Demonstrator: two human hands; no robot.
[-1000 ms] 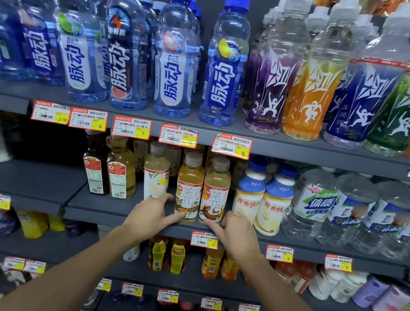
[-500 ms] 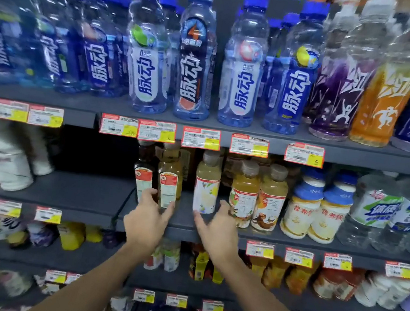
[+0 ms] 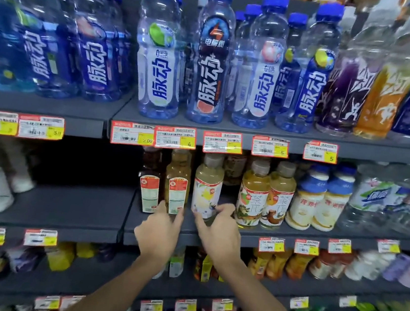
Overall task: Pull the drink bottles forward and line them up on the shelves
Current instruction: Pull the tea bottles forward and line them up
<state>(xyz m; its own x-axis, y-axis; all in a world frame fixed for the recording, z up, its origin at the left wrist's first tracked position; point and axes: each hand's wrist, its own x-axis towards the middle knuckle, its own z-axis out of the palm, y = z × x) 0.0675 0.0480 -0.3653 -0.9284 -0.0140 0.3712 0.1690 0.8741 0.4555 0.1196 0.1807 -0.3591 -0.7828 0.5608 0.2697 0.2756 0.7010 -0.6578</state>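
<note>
On the middle shelf (image 3: 213, 234) stands a row of small drink bottles. My left hand (image 3: 158, 231) reaches up with straight fingers, its tips touching the base of an amber bottle with a red label (image 3: 178, 178); a dark bottle (image 3: 148, 187) stands just left of it. My right hand (image 3: 219, 233) has thumb and forefinger spread across the foot of a pale yellow bottle (image 3: 208, 182), touching it without a closed grip. To the right stand two yellow tea bottles (image 3: 266, 191), side by side.
Tall blue-capped bottles (image 3: 213, 58) fill the shelf above, behind red and yellow price tags (image 3: 174, 137). White bottles with blue caps (image 3: 321, 199) and clear water bottles stand further right. Left of the dark bottle the middle shelf is bare and dark. Lower shelves hold more drinks.
Both hands have shifted left along the middle shelf, from the two tea bottles to the amber and pale yellow bottles. The view has turned left with them.
</note>
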